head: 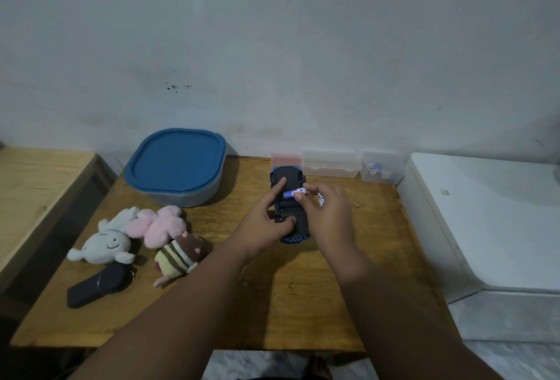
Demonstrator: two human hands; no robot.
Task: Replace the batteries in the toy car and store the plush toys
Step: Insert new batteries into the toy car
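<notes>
We list as seen:
- Table (303, 304): varnished wood, grain showing, slight sheen.
- Toy car (283, 173): matt black plastic underside, glossy blue plastic at the rim.
- Battery (293, 192): smooth, glossy blue-and-white wrap.
- White plush (104, 246), pink plush (160, 223), striped plush (178, 255): soft, fuzzy, matt cloth.
- Lid (177, 160): smooth blue plastic, on a cloudy translucent plastic tub (188, 198).
- Clear box (330, 163): frosted plastic.
- Wall (303, 46): matt paint, scuffed.

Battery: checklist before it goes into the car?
1. Car underside up: ok.
2. Left hand presses car steady: ok.
3. Right hand pinches battery over car: ok.
4. Battery polarity: cannot tell.
5. Old cells out of car: cannot tell, hands in the way.
6. Bin open for plush toys: not ok, lid on.
</notes>
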